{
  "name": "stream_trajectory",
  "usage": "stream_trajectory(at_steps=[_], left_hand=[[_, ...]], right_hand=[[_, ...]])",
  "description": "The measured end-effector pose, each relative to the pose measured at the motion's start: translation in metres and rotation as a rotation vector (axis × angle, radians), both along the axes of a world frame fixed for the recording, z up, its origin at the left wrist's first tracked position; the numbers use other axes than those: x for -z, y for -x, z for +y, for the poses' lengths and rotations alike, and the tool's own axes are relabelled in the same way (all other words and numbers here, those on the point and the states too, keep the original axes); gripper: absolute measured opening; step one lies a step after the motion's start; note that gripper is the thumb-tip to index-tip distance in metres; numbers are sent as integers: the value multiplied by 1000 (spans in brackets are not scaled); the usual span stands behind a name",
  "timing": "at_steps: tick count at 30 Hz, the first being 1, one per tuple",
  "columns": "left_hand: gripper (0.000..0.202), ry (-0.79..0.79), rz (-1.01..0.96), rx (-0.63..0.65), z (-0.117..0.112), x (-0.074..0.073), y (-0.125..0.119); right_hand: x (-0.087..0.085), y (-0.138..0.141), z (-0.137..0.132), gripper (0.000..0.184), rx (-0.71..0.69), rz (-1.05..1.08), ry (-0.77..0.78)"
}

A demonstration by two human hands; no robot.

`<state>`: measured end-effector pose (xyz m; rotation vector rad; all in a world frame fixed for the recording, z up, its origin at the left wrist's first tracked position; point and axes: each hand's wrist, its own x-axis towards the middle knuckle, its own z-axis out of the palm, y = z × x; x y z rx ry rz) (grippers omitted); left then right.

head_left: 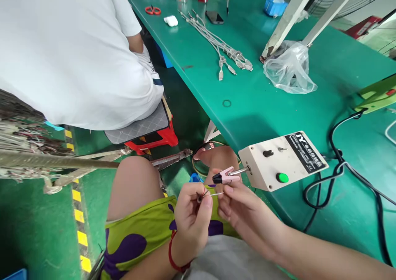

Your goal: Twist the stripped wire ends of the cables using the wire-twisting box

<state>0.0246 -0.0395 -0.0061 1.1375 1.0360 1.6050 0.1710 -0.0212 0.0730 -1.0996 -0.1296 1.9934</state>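
Observation:
My left hand (193, 214) is closed in a pinch on a thin wire (213, 194) with a dark end, held over my lap. My right hand (244, 212) pinches the other end of the same wire, fingers pressed together. Both hands sit just below a pink clip (225, 175) on a metal shaft that sticks out of a cream control box (280, 160) with a green button, at the near edge of the green table (247, 102). The wire's tip lies close under the clip, not touching it as far as I can see.
A person in a white shirt (68, 53) sits on a red stool (154, 137) to the left. On the table lie a bundle of USB cables (222, 46), a plastic bag (289, 69), a phone (214, 17), red scissors (152, 10) and black cords (340, 168).

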Motion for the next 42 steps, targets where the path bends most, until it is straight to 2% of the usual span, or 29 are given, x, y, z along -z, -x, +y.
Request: stream_trajectory(at_steps=[1, 5, 9, 12, 19, 24, 31, 37, 42], left_hand=[[9, 33, -20, -1, 0, 1, -1], [20, 145, -97, 2, 1, 0, -4], [33, 241, -163, -6, 10, -5, -9], [35, 270, -212, 25, 14, -8, -11], [33, 249, -215, 3, 18, -1, -8], [28, 248, -316, -7, 23, 5, -1], [28, 214, -259, -21, 22, 7, 5], [29, 202, -221, -31, 23, 6, 5], [24, 183, -212, -17, 22, 4, 5]], right_hand=[[-2, -1, 3, 30, 24, 20, -14], [-7, -5, 13, 50, 44, 101, -13], [-8, -8, 15, 57, 58, 71, -12], [-8, -9, 12, 54, 71, 44, -19], [-4, -9, 5, 42, 87, 17, 1], [-3, -11, 3, 37, 78, 25, 44], [-1, -12, 1, 44, 134, 10, 94], [-3, -11, 0, 54, 126, 30, 101], [-4, -10, 7, 45, 132, 25, 67]])
